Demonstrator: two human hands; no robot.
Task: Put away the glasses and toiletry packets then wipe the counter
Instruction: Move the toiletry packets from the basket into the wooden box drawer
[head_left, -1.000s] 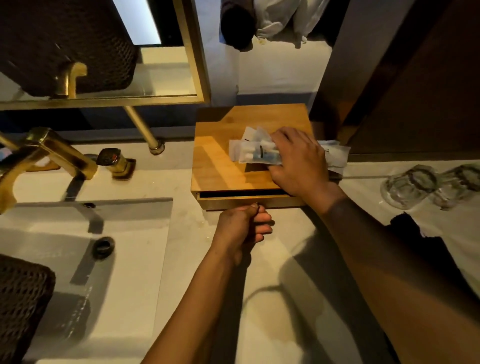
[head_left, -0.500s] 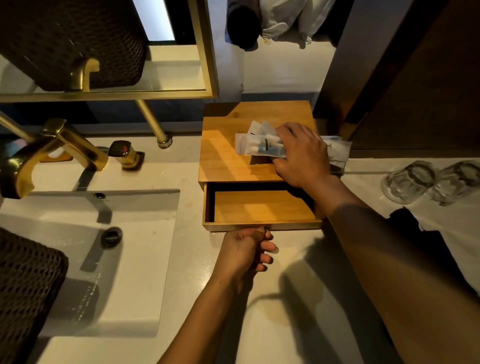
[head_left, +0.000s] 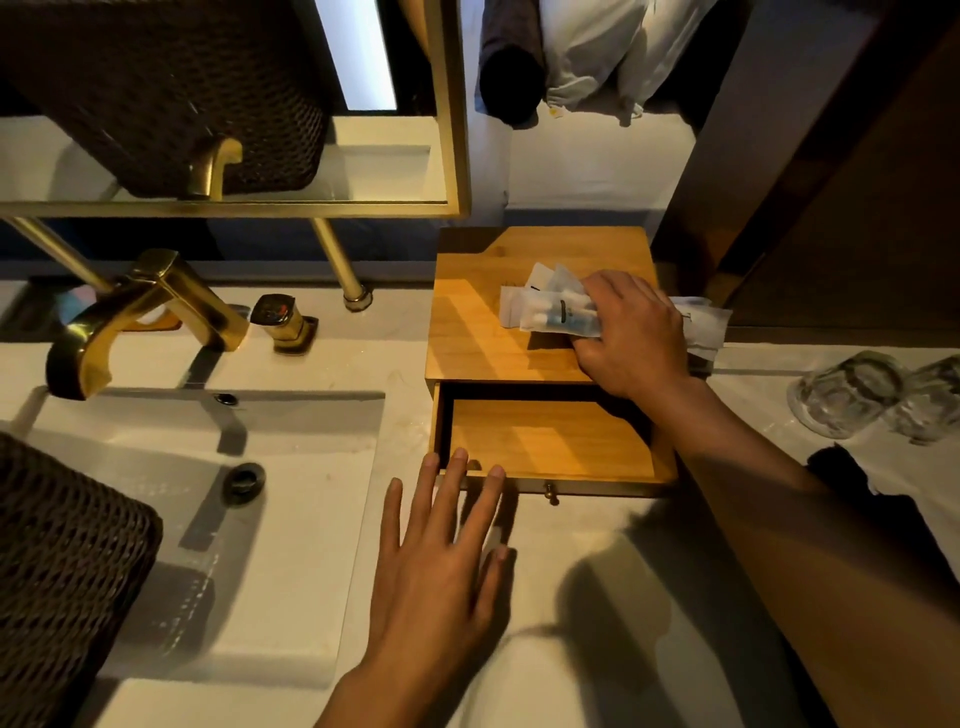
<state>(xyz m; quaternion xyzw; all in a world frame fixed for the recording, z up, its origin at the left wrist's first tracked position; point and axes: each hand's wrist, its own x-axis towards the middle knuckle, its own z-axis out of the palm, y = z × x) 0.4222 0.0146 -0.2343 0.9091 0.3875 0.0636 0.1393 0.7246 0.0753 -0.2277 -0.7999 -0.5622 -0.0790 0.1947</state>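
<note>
A wooden box (head_left: 483, 332) stands on the white counter (head_left: 571, 613), and its drawer (head_left: 550, 441) is pulled out and bare inside, with a small knob (head_left: 551, 496) at the front. My right hand (head_left: 631, 335) is closed on a bunch of white toiletry packets (head_left: 553, 312) lying on the box top. My left hand (head_left: 441, 561) rests flat with fingers spread on the counter, fingertips touching the drawer's front left corner. Two clear glasses (head_left: 852, 392) stand upside down at the right.
A sink (head_left: 260, 519) with a gold faucet (head_left: 150, 306) lies to the left. A dark woven basket (head_left: 57, 577) sits at the near left. A dark cloth (head_left: 862, 493) lies near the glasses. A gold-framed mirror (head_left: 452, 130) rises behind.
The drawer went from almost closed to pulled out. My left hand let go of the knob and now lies spread on the counter. My right hand kept hold of the packets.
</note>
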